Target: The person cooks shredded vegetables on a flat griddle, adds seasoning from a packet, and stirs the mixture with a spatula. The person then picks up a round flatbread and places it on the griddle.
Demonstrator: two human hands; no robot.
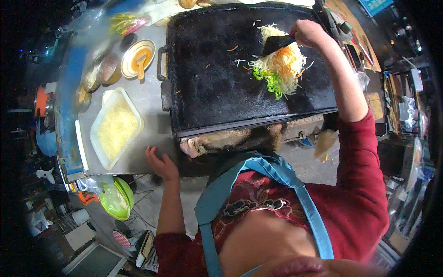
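Note:
My right hand (307,34) grips the handle end of a dark, flat-bladed scraper (275,45) over a large black griddle (211,93). Its blade rests against a heap of pale shredded vegetable (287,64), with orange shreds on top. Chopped green onion (271,83) lies at the heap's near edge, and a few loose shreds are scattered around. My left hand (162,164) holds nothing; its fingers are loosely curled and apart above the metal counter's front edge. Closest to it is a white plastic tub (140,126) with pale yellow shreds (117,130) inside.
Left of the griddle stands a bowl (125,65) of orange-brown sauce with a brush (141,67) in it. Several round metal containers (110,68) line the counter (152,100) behind the tub. A green basin (119,200) sits below the counter. On the right is a wooden board (367,41) with tools.

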